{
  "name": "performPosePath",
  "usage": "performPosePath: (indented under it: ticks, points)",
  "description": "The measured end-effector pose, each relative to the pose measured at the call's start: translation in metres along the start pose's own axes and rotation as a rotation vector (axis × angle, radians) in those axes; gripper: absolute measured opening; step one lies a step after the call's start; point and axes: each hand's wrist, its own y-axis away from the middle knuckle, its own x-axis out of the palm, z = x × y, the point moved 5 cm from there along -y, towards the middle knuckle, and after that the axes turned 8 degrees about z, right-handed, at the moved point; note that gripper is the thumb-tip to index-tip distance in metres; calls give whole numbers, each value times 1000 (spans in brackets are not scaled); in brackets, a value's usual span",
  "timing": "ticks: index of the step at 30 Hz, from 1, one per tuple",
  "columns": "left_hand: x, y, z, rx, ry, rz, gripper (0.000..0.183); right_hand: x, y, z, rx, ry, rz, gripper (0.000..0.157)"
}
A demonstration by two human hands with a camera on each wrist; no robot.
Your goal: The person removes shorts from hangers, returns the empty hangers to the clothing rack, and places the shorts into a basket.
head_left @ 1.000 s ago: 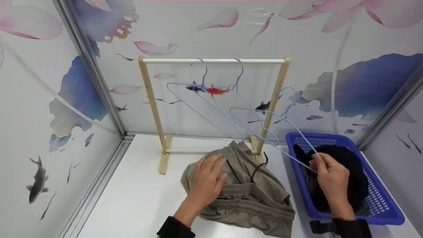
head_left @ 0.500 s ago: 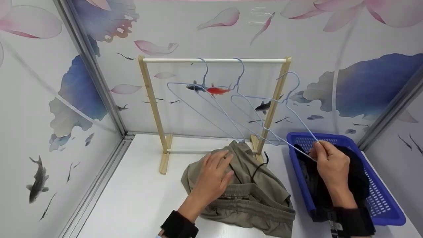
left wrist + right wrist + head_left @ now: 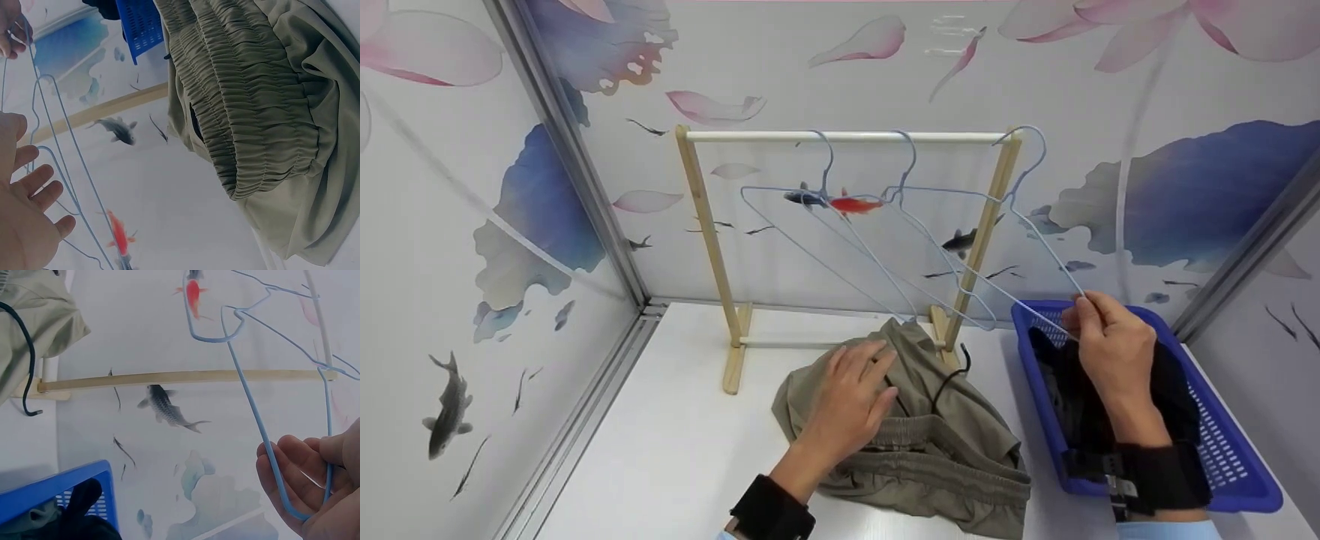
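My right hand (image 3: 1117, 345) grips a light blue wire hanger (image 3: 1045, 147) by one corner, its hook level with the top of the rack's right post. In the right wrist view the hand's fingers (image 3: 295, 467) curl around that corner of wire. My left hand (image 3: 851, 394) is over the olive elastic-waist trousers or shorts (image 3: 915, 435) with fingers loosely spread. The left wrist view shows this hand (image 3: 28, 208) holding nothing, apart from the gathered waistband (image 3: 253, 101). A black drawstring (image 3: 949, 379) lies on the cloth; the garment's leg length is hidden.
A wooden rack (image 3: 712, 247) with a white rail (image 3: 750, 137) stands at the back. Two more blue hangers (image 3: 830, 161) hang from the rail. At the right is a blue basket (image 3: 1234, 457) holding dark clothing (image 3: 1174, 382). Printed panels (image 3: 585, 337) enclose the white table (image 3: 660, 450).
My right hand has lifted the hanger, so its hook has risen from well below the rail to about rail height. The left hand has shifted slightly right over the olive garment.
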Motion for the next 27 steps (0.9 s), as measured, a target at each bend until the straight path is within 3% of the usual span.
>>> performPosePath:
  ticks: [12,20,27]
  points:
    - [3,1,-2,21,41,-30,48,4,-11,8,56,-6,48,25]
    - [6,5,-1,17,18,-25,49,10,-15,6,62,-20,86,24]
    - [8,8,1,0,70,-7,47,14,-13,4,107,27,151,28]
